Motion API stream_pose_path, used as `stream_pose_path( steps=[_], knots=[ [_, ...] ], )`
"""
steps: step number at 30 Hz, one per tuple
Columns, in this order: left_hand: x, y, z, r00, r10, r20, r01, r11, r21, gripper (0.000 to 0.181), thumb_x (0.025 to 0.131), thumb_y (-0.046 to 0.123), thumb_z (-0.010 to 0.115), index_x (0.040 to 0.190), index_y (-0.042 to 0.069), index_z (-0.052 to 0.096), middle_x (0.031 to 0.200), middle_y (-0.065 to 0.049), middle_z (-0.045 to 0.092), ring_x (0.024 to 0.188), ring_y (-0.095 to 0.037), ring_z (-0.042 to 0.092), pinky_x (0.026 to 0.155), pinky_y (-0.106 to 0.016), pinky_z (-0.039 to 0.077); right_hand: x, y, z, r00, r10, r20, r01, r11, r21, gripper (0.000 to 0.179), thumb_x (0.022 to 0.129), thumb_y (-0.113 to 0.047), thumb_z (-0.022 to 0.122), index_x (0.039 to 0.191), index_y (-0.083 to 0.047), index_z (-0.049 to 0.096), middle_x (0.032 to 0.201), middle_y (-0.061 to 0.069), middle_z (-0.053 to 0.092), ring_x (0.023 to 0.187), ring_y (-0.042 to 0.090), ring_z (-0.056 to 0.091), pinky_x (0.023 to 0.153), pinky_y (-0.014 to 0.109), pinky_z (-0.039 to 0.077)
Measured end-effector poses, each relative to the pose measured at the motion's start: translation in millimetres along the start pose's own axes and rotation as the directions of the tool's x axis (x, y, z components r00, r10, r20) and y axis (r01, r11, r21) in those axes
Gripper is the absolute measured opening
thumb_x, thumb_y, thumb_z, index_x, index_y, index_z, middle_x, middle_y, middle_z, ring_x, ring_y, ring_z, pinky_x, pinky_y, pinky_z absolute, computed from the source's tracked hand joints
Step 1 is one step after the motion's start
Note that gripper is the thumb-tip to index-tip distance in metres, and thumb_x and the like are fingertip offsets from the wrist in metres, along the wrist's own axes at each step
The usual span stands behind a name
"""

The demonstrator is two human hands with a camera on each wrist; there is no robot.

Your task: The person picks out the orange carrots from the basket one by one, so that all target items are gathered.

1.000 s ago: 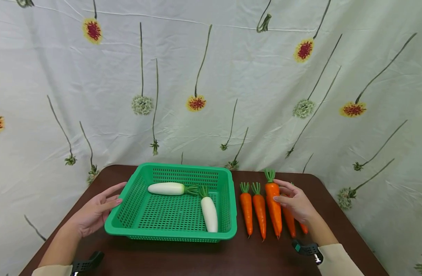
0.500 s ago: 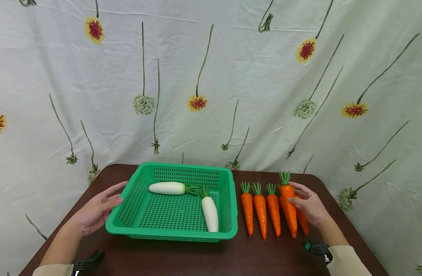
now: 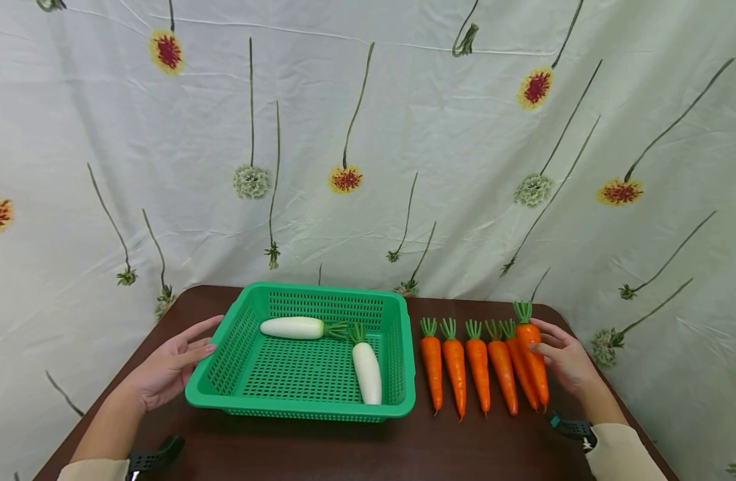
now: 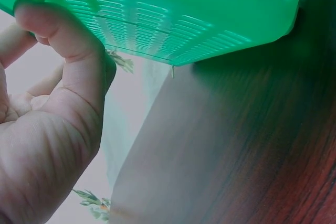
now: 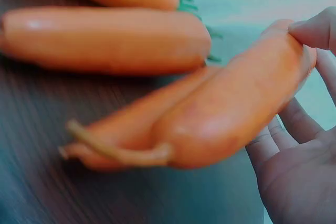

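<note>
My left hand [image 3: 166, 371] holds the left rim of a green plastic basket [image 3: 283, 409], with the thumb at the edge in the left wrist view. Inside lie two white radishes with green tops: one sideways at the back [image 3: 291, 328], one lengthwise at the right [image 3: 366, 373]. My right hand [image 3: 565, 361] pinches an orange carrot [image 3: 531, 361] near its green top, at the right end of a row of carrots [image 3: 478, 367]. In the right wrist view the held carrot [image 5: 226, 108] is over another carrot [image 5: 126, 129], partly covering it.
The dark brown wooden table [image 3: 283, 451] carries everything. Behind and to the right hangs a pale cloth [image 3: 319, 120] printed with flowers. The carrot row stands close to the basket's right side. A black strap [image 3: 154, 457] is on each wrist.
My right hand has moved to the right with the held carrot, passing over the others and uncovering carrots in the row. My left hand and the basket have stayed in place.
</note>
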State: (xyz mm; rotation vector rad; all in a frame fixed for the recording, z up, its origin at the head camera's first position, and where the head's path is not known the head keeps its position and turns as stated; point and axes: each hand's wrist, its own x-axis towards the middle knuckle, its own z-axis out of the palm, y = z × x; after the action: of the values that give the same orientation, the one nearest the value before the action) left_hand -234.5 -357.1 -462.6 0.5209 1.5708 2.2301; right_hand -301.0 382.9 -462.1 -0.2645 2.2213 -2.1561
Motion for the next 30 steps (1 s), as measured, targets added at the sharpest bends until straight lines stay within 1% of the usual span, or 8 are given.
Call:
stream_pose_path(
  steps=[7, 11, 14, 18, 22, 24, 28, 30],
  knots=[
    [0.5, -0.8, -0.8, 1.000, 0.002, 0.013, -0.002, 1.000, -0.018, 0.056, 0.111, 0.002, 0.032, 0.161, 0.023, 0.019, 0.138, -0.003, 0.066, 0.120, -0.025, 0.070, 0.096, -0.046, 0.058, 0.0, 3, -21, 0.997, 0.073, -0.028, -0.074, 0.996, -0.056, 0.049, 0.099, -0.002, 0.064, 0.143, -0.024, 0.059, 0.109, -0.016, 0.070, 0.098, 0.003, 0.070, 0.083, 0.021, 0.060],
    [0.3, -0.4, -0.7, 1.000, 0.001, 0.012, -0.001, 1.000, -0.019, 0.056, 0.111, 0.002, 0.032, 0.161, 0.023, 0.019, 0.138, -0.003, 0.066, 0.120, -0.025, 0.070, 0.096, -0.046, 0.058, 0.3, 4, -26, 0.991, 0.117, -0.059, -0.125, 0.980, -0.157, 0.053, 0.099, -0.009, 0.068, 0.149, -0.019, 0.054, 0.110, -0.017, 0.065, 0.098, 0.001, 0.069, 0.084, 0.021, 0.060],
    [0.3, 0.5, 0.1, 1.000, 0.000, 0.004, 0.000, 1.000, -0.009, 0.056, 0.111, 0.002, 0.033, 0.161, 0.023, 0.019, 0.138, -0.002, 0.066, 0.120, -0.025, 0.070, 0.096, -0.046, 0.058, 0.3, 6, -29, 0.987, 0.146, -0.068, -0.159, 0.957, -0.244, 0.062, 0.098, -0.014, 0.069, 0.154, -0.007, 0.044, 0.118, -0.010, 0.061, 0.097, 0.000, 0.067, 0.085, 0.021, 0.059],
    [-0.1, 1.0, 0.3, 1.000, -0.005, -0.008, 0.005, 1.000, 0.005, 0.056, 0.111, 0.002, 0.034, 0.161, 0.023, 0.018, 0.138, -0.002, 0.067, 0.119, -0.025, 0.070, 0.096, -0.047, 0.058, 1.8, 10, -31, 0.979, 0.188, -0.077, -0.203, 0.931, -0.303, 0.071, 0.097, -0.016, 0.071, 0.155, 0.003, 0.037, 0.124, -0.002, 0.062, 0.096, -0.002, 0.067, 0.085, 0.022, 0.059],
    [-0.4, 0.9, -0.4, 1.000, -0.008, -0.014, 0.008, 1.000, 0.013, 0.056, 0.111, 0.003, 0.034, 0.161, 0.023, 0.019, 0.138, -0.002, 0.067, 0.119, -0.025, 0.070, 0.095, -0.047, 0.059, 4.6, 13, -35, 0.973, 0.216, -0.081, -0.231, 0.920, -0.315, 0.071, 0.096, -0.014, 0.072, 0.155, 0.005, 0.036, 0.122, -0.003, 0.065, 0.095, -0.003, 0.067, 0.085, 0.023, 0.060],
    [-0.2, 0.9, -0.8, 1.000, -0.007, -0.014, 0.007, 1.000, 0.016, 0.056, 0.111, 0.002, 0.034, 0.161, 0.022, 0.019, 0.138, -0.002, 0.067, 0.119, -0.025, 0.070, 0.095, -0.047, 0.059, 6.0, 15, -37, 0.972, 0.220, -0.079, -0.234, 0.914, -0.330, 0.070, 0.097, -0.014, 0.071, 0.155, 0.005, 0.036, 0.125, 0.001, 0.065, 0.095, -0.003, 0.066, 0.085, 0.023, 0.059],
    [0.1, 0.8, -0.9, 1.000, -0.008, -0.012, 0.008, 1.000, 0.013, 0.057, 0.111, 0.002, 0.034, 0.162, 0.022, 0.019, 0.138, -0.003, 0.066, 0.119, -0.025, 0.070, 0.096, -0.047, 0.058, 7.8, 16, -38, 0.969, 0.227, -0.093, -0.246, 0.886, -0.393, 0.067, 0.098, -0.016, 0.071, 0.153, 0.006, 0.040, 0.135, 0.018, 0.062, 0.094, -0.003, 0.065, 0.084, 0.024, 0.058],
    [-0.1, 0.8, -0.9, 1.000, -0.009, -0.014, 0.009, 1.000, 0.012, 0.057, 0.111, 0.002, 0.034, 0.162, 0.022, 0.019, 0.138, -0.003, 0.067, 0.119, -0.025, 0.070, 0.095, -0.047, 0.058, 8.4, 16, -38, 0.968, 0.230, -0.097, -0.249, 0.871, -0.423, 0.067, 0.097, -0.018, 0.071, 0.152, 0.006, 0.041, 0.138, 0.024, 0.060, 0.094, -0.002, 0.064, 0.084, 0.024, 0.058]
  ],
)
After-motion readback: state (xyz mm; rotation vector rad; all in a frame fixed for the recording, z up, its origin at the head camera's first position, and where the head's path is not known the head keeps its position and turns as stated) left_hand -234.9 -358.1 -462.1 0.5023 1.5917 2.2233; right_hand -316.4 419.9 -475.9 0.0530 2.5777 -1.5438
